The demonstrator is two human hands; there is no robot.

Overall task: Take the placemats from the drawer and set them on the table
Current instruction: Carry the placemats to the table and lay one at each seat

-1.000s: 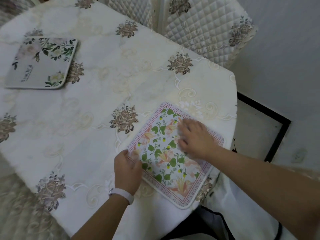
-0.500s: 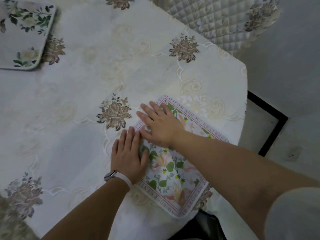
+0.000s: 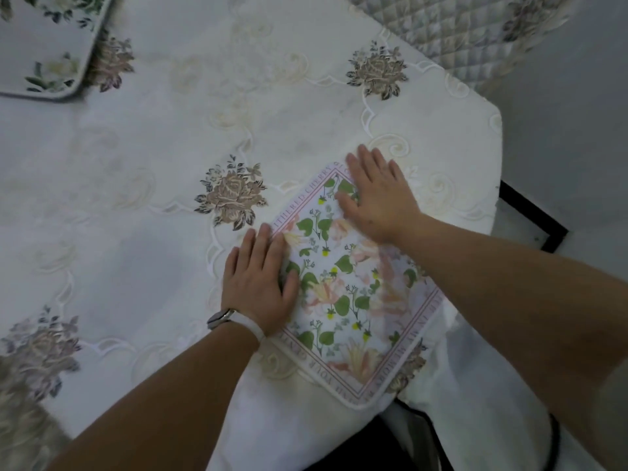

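A square placemat (image 3: 346, 300) with pink flowers, green leaves and a lettered pink border lies flat, turned like a diamond, near the table's right front edge. My left hand (image 3: 260, 283) rests flat with fingers spread on its left corner. My right hand (image 3: 377, 195) lies flat and open across its far corner. Neither hand grips anything. A second placemat (image 3: 51, 45), grey with dark green leaves, sits at the far left, cut off by the frame. The table (image 3: 153, 171) wears a cream embroidered cloth with brown roses.
A quilted chair cover (image 3: 458, 32) stands beyond the table's far right corner. To the right lies pale floor with a black-framed panel (image 3: 530, 215). A dark gap shows under the table edge at the bottom. A watch is on my left wrist.
My right hand slid from the placemat's left side to its far corner. My left hand stayed flat on the left corner. The view tilted down and closer.
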